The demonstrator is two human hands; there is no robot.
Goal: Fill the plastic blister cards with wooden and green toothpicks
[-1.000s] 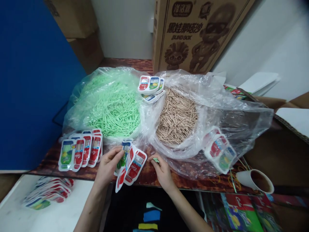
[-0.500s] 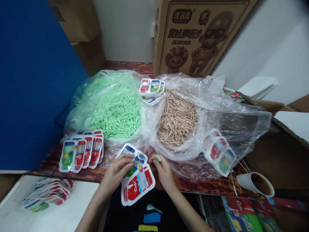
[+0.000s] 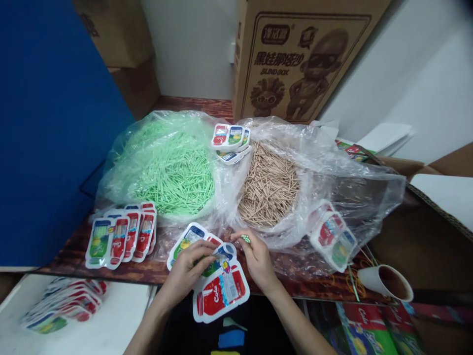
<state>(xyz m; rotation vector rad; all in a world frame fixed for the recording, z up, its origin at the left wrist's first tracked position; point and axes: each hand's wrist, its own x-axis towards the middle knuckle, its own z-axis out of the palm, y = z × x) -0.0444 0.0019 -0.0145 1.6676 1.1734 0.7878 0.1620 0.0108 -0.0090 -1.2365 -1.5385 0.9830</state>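
My left hand (image 3: 189, 268) pinches the upper left part of a bottle-shaped plastic packet (image 3: 221, 295) printed with red Cola and green drink labels. The packet is tilted over the table's front edge. Between the curled fingers of my right hand (image 3: 258, 261) is a small bundle of green sticks (image 3: 245, 239), its ends showing, just right of the packet. A second packet (image 3: 187, 237) lies on the table behind my left hand, partly covered. Beyond my hands are a clear bag of pale green sticks (image 3: 181, 182) and one of brown sticks (image 3: 269, 190).
Overlapping packets (image 3: 121, 236) lie at the left, with more stacked on a white surface (image 3: 118, 305) below. Other packets rest between the bags (image 3: 229, 138) and on the right bag (image 3: 334, 236). A paper cup of dark liquid (image 3: 386, 282) lies tilted near the right edge. A cardboard box (image 3: 244, 64) stands behind.
The held packet and my left hand have shifted right, uncovering more of the packet behind. My right hand has turned slightly, so the ends of the green sticks show more. The camera view has shifted a little.
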